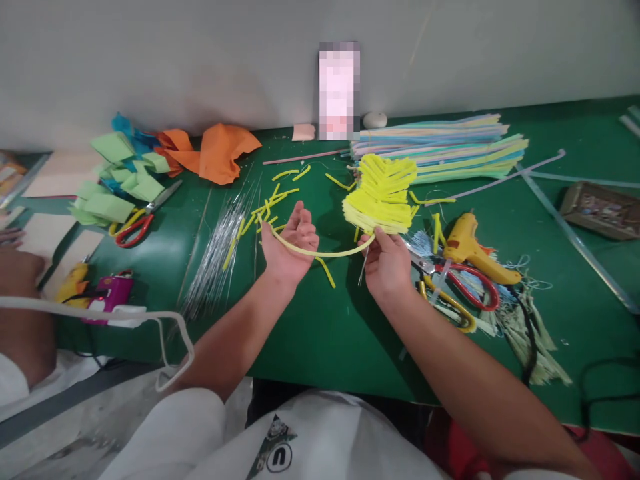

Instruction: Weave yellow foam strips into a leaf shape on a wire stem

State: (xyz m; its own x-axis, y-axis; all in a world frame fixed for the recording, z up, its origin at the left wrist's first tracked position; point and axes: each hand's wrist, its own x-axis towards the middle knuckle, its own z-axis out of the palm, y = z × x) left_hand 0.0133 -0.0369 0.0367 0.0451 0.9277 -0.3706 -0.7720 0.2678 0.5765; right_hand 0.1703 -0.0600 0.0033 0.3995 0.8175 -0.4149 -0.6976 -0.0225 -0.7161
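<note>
My right hand (389, 263) is closed, pinching the lower edge of a bright yellow piece made of folded pipe cleaners (383, 190) laid side by side like a leaf. A thin wire points down from under those fingers. From the same pinch a pale yellow pipe cleaner (330, 254) sags leftward in a curve to my left hand (293, 247). That hand is turned palm up, its fingers loosely curled and apart from the thumb. The strip lies across the thumb and palm without being clasped. Short yellow pipe cleaner pieces (273, 203) lie scattered behind the left hand.
Thin wires (220, 247) lie left. Behind are pastel pipe cleaners (440, 147) and a blurred phone (339, 90). Right are red-and-yellow scissors (473, 283), a yellow glue gun (470, 247) and tassels (537, 340). Farther left are crepe paper (220, 153), scissors (135, 230) and another person's arm (23, 293).
</note>
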